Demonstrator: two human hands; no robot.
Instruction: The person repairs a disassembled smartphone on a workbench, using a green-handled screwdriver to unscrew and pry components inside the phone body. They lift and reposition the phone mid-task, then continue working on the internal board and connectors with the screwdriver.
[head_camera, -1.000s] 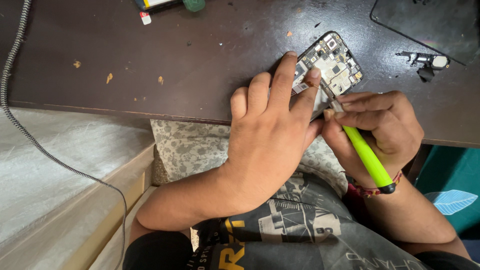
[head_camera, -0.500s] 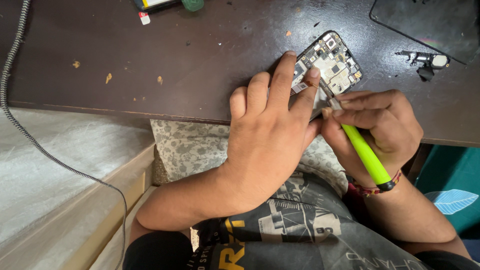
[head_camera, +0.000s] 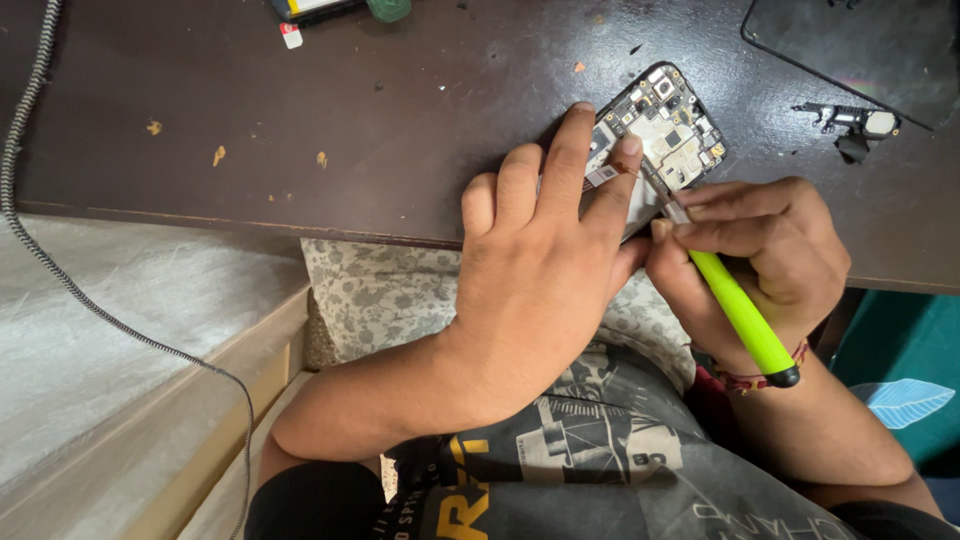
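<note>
We pin the opened phone (head_camera: 665, 125) flat on the bench (head_camera: 400, 110) with the left hand (head_camera: 545, 260), fingers spread, while the right hand (head_camera: 760, 245), its grip closed around the green screwdriver (head_camera: 740, 315), keeps the tip seated squarely.

Single view, head-worn camera. Looks steeply down from above wearer's own lap, facing forward over near edge of dark worktop (head_camera: 300, 120). Close range: left hand (head_camera: 540, 260) and right hand (head_camera: 760, 250) fill centre-right of frame, forearms entering from bottom edge. Worktop spans upper half, far side cut off at top. Opened phone (head_camera: 670, 125) sits upper right of centre. No second view, so no shared area.
</note>
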